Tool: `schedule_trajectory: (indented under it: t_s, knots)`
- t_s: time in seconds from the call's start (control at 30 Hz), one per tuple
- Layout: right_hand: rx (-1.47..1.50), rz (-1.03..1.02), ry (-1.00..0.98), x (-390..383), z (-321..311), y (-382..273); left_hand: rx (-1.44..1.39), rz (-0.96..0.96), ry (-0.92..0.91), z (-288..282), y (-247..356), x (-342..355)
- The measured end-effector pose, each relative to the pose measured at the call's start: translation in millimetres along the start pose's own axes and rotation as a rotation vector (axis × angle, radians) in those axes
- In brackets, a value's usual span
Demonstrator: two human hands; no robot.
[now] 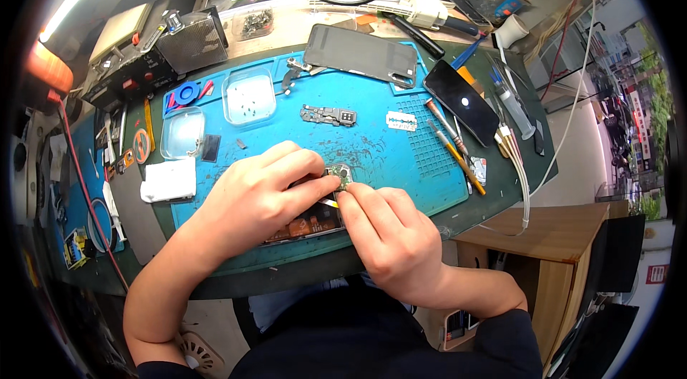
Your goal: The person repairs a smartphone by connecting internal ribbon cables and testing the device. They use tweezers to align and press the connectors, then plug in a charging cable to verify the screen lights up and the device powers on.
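Observation:
In the head view an opened phone body [300,227] with dark orange-brown innards lies under my hands at the front of the blue mat. My left hand [261,193] is closed over its upper part, thumb on a small green circuit board [342,171] at its top end. My right hand [386,236] pinches that board from the right, beside a short pale strip. A loose metal-and-black component plate [328,114] lies just behind, with a razor blade [401,120] to its right.
Clear trays [249,96], a white cloth [168,182], a dark phone panel [358,50], a black phone [461,100], brushes and syringes [512,103] surround the mat [436,186]. A black equipment box [129,78] stands back left, a wooden cabinet [522,236] at right.

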State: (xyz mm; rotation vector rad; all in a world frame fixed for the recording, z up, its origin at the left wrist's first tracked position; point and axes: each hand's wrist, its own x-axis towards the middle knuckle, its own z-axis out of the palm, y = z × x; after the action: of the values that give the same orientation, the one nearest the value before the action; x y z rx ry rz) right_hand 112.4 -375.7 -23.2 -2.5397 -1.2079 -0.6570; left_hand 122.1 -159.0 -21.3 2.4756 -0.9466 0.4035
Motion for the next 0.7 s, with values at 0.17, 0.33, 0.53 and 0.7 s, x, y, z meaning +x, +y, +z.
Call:
schedule_trajectory:
  t_s: [0.17,0.33,0.53,0.7]
  knots:
    - [0.082,0.121,-0.034,-6,1,2,0.001,0.008,-0.024,1,0,2]
    - [0.133,0.195,-0.100,-12,-6,-1,-0.008,0.007,-0.037,-1,-1,3]
    - [0.080,0.025,-0.003,-23,-3,29,-0.018,0.003,-0.044,0,0,3]
    - [0.141,-0.262,-0.150,-15,-11,42,-0.024,-0.005,-0.051,0,1,6]
